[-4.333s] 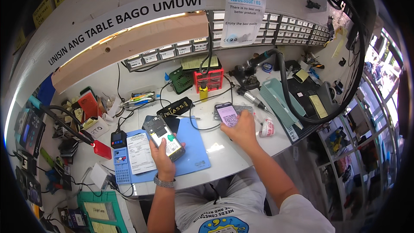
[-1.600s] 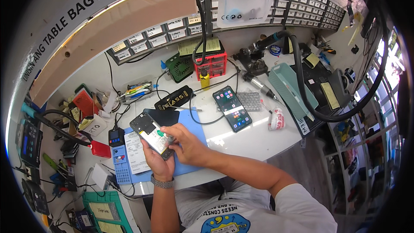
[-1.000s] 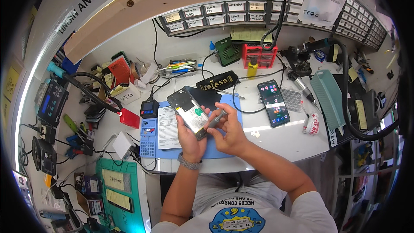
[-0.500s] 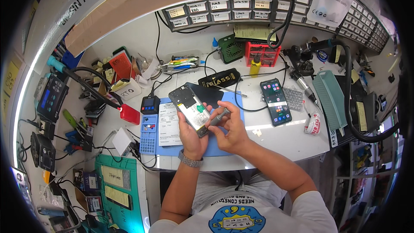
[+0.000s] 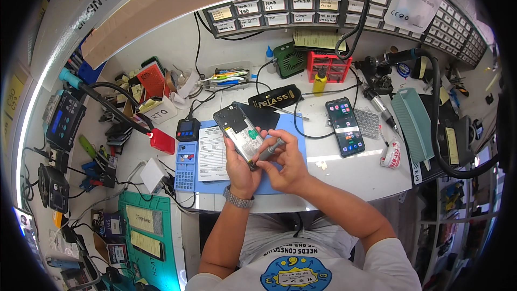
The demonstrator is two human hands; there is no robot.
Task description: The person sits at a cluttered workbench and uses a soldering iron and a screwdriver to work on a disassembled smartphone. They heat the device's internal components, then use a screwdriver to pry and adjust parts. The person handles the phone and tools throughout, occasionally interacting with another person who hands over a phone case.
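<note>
My left hand (image 5: 242, 175) is closed around a phone with its back off (image 5: 234, 120), tilted over the bench. A silver battery (image 5: 246, 143) with a green mark shows inside it. My right hand (image 5: 289, 166) grips a short grey screwdriver (image 5: 271, 149) between thumb and fingers. The screwdriver leans toward the phone's lower end; its tip is too small to make out. Beneath my hands are a blue mat (image 5: 293, 153), a printed form (image 5: 211, 153) and a dark flat panel (image 5: 258, 118).
To the right lies a phone with a lit screen (image 5: 344, 127) beside bubble wrap (image 5: 367, 124). A blue parts tray (image 5: 185, 175) borders the mat on the left. Behind stand a green fan (image 5: 290, 60), a yellow bottle (image 5: 320, 82) and a red drawer box (image 5: 336, 68). Cables cross the bench.
The phone has shifted slightly and its upper end sits a little farther right. The screwdriver in my right hand has moved slightly down and left, closer to the phone's lower end.
</note>
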